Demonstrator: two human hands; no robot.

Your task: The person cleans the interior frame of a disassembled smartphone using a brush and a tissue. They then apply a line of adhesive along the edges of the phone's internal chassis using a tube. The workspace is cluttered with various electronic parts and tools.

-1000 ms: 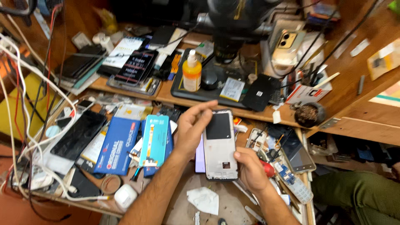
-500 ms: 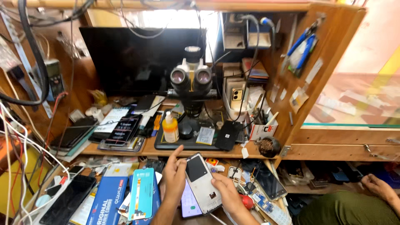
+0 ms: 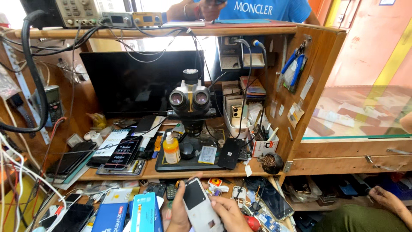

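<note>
Head view takes in my whole bench: the dark monitor [image 3: 137,81] fills the upper left of the frame, with the microscope [image 3: 191,101] standing just in front of it at centre on a black mat [image 3: 189,162]. An orange-capped bottle [image 3: 171,149] sits on the left of that mat, and phones and boxes crowd the shelf and desk toward the lower left. At the bottom centre I hold a white phone [image 3: 198,208], back side up and tilted, its dark camera panel toward the microscope. My left hand [image 3: 178,212] curls around its left edge, fingers closed on it; my right hand [image 3: 231,215] grips the lower right corner, partly cut off by the frame's edge. Judging by this, the phone looks whole and unopened and has not reached the mat, so the real work seems yet to start.
</note>
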